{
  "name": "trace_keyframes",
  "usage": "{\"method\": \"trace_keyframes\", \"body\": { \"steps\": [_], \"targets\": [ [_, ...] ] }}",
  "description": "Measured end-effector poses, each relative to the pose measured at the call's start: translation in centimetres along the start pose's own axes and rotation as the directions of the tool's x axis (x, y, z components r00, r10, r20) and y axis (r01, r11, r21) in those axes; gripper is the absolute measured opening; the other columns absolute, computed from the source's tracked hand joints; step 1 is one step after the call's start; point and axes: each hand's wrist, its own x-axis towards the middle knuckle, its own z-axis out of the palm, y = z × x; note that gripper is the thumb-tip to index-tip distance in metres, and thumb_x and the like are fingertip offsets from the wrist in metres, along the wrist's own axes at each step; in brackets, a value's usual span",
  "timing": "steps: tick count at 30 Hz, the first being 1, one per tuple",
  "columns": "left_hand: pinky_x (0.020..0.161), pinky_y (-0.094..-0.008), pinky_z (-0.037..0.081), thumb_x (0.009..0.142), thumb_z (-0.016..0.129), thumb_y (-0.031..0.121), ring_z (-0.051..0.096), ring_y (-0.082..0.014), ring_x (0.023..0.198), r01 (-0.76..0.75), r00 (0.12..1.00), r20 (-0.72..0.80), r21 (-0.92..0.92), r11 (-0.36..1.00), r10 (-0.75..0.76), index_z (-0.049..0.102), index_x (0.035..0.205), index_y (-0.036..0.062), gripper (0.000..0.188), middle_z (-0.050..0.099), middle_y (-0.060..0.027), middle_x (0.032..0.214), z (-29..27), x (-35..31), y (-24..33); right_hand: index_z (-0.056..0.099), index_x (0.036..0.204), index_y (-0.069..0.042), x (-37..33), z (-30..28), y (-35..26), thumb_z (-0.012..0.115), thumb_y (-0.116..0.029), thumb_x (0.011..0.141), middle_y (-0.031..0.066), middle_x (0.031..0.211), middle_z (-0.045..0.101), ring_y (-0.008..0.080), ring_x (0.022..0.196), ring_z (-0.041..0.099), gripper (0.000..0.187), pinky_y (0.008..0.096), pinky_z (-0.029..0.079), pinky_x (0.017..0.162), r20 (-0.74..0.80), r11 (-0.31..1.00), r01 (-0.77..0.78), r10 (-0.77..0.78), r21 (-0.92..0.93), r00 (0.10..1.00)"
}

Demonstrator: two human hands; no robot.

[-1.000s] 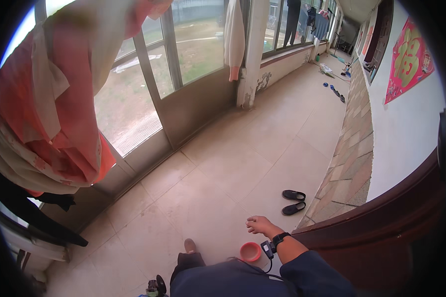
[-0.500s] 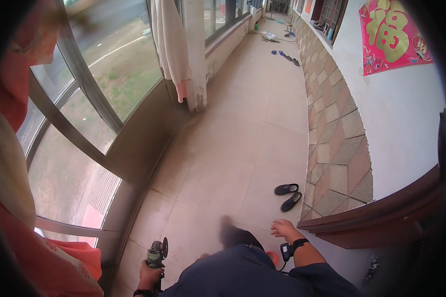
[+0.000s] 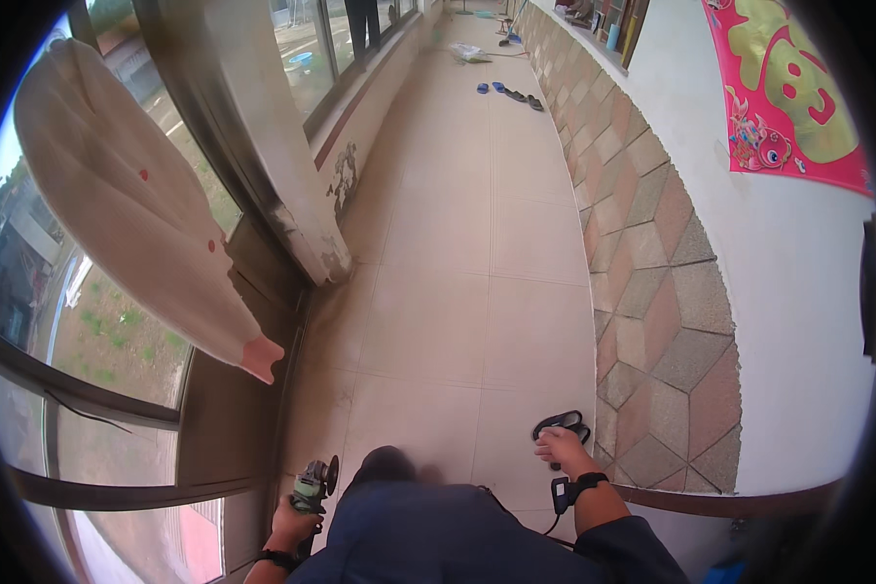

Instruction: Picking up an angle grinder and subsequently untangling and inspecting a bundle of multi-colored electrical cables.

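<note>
My left hand (image 3: 292,526), low on the left, is closed round the body of a green and black angle grinder (image 3: 309,489). The grinder's disc (image 3: 332,475) stands up at its front end, apart from the wall and the floor. On the other side of my body, my right hand (image 3: 563,449) hangs loose with its fingers slightly bent and nothing in them. Beneath it on the floor, partly covered by the hand, lies a pair of black shoes (image 3: 572,420). A dark strap with a small device (image 3: 561,493) sits on my right wrist.
A tiled corridor floor (image 3: 438,292) stretches ahead. Windows and a hanging pale garment (image 3: 131,204) with a pink cuff line the left, beside a chipped pillar (image 3: 311,234). Stone-patterned tiles (image 3: 652,321) run along the right wall. Farther off lie slippers (image 3: 516,94) and a plastic bag (image 3: 469,53).
I have moved forward along the corridor. The hanging garment, the pillar and the black shoes are nearer, and the shoes now lie under my right hand. The grinder stays in my left hand.
</note>
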Motion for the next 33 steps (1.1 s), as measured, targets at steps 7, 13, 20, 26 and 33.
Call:
{"method": "trace_keyframes", "body": {
  "steps": [7, 13, 20, 26, 33],
  "targets": [
    [0.085, -0.0387, 0.055, 0.057, 0.084, 0.022, 0.068, -0.0305, 0.098, -0.101, 0.988, 0.113, -0.032, 0.994, 0.104, 0.05, 0.123, 0.0002, 0.077, 0.068, -0.0171, 0.104, -6.0, 15.5, 23.0, 0.051, 0.129, 0.002, 7.9, -3.7, -18.3, 0.058, -0.023, 0.094, 0.0146, 0.106, 0.065, 0.0229, 0.086, 0.068, 0.044, 0.0299, 0.055, 0.071, -0.145, 0.951, -0.091, 0.138, 0.296, 0.98],
    [0.086, -0.0412, 0.053, 0.058, 0.082, 0.03, 0.066, -0.0343, 0.099, -0.247, 0.966, 0.098, 0.074, 0.966, 0.239, 0.048, 0.124, 0.0016, 0.079, 0.067, -0.0181, 0.103, -10.4, 28.7, 40.8, 0.05, 0.129, 0.003, 14.4, -8.4, -30.0, 0.056, -0.022, 0.094, 0.0192, 0.11, 0.064, 0.0288, 0.089, 0.068, 0.043, 0.0345, 0.056, 0.071, -0.223, 0.928, -0.122, 0.21, 0.353, 0.952],
    [0.086, -0.0406, 0.052, 0.059, 0.082, 0.03, 0.066, -0.033, 0.101, -0.377, 0.926, 0.042, 0.128, 0.917, 0.375, 0.047, 0.127, 0.004, 0.08, 0.068, -0.0181, 0.105, -13.9, 42.2, 63.2, 0.048, 0.129, 0.002, 29.1, -15.1, -40.1, 0.058, -0.021, 0.093, 0.0198, 0.11, 0.064, 0.0308, 0.087, 0.069, 0.044, 0.0377, 0.057, 0.072, -0.192, 0.877, -0.135, 0.247, 0.461, 0.95],
    [0.086, -0.0369, 0.054, 0.059, 0.084, 0.027, 0.068, -0.0284, 0.098, -0.191, 0.97, 0.16, 0.029, 0.981, 0.184, 0.048, 0.125, -0.0009, 0.08, 0.068, -0.0171, 0.103, -16.3, 48.8, 78.0, 0.05, 0.125, 0.001, 47.1, -23.0, -47.1, 0.06, -0.021, 0.092, 0.019, 0.108, 0.064, 0.0304, 0.087, 0.068, 0.041, 0.0375, 0.057, 0.072, -0.171, 0.966, -0.076, 0.12, 0.246, 0.978],
    [0.082, -0.0352, 0.055, 0.056, 0.086, 0.024, 0.069, -0.0282, 0.092, -0.095, 0.994, 0.057, 0.101, 0.99, 0.089, 0.049, 0.123, -0.0029, 0.081, 0.068, -0.0176, 0.103, -18.3, 55.0, 91.7, 0.055, 0.122, 0.001, 61.6, -33.1, -73.5, 0.059, -0.018, 0.092, 0.0146, 0.102, 0.066, 0.025, 0.084, 0.069, 0.036, 0.0337, 0.056, 0.07, -0.179, 0.918, -0.092, 0.172, 0.385, 0.969]
  ]
}}
